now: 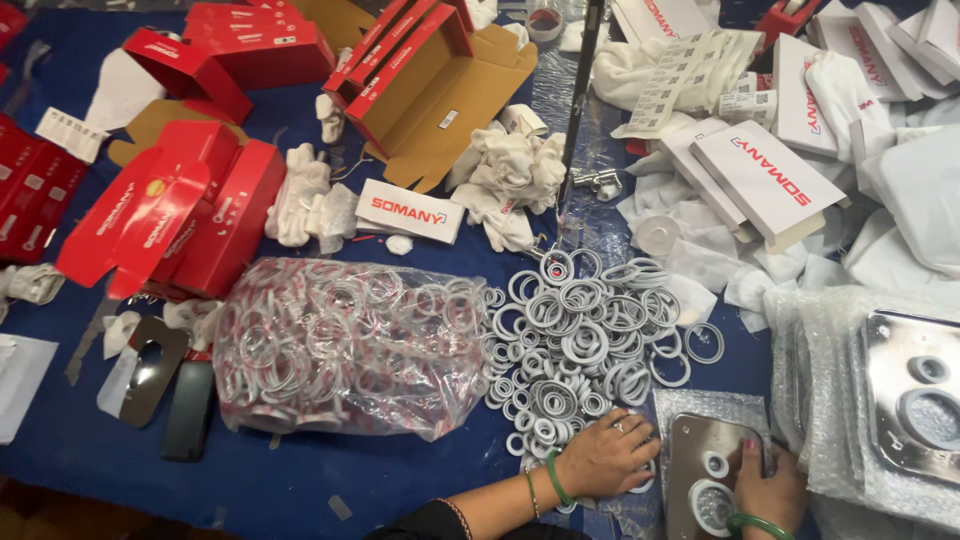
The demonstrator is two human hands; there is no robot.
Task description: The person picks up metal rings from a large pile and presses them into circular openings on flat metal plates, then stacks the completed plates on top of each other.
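My left hand [605, 455] lies palm down on the near edge of a heap of white rubber rings [585, 335], fingers curled over a few small ones. My right hand [768, 485] rests on the right side of a shiny metal plate [700, 450] that lies on bubble wrap [690, 405]. The plate carries a small white ring [715, 463] above a larger ring [712, 503] over its round hole. Whether the left fingers grip a ring is hidden.
A clear bag [345, 345] full of rings sits left of the heap. Red cartons [185, 215] and open cardboard boxes [440, 85] cover the back left. White boxes [770, 180], white cloths [505, 170] and a bubble-wrapped plate [915, 395] fill the right. A dark phone [188, 410] lies near left.
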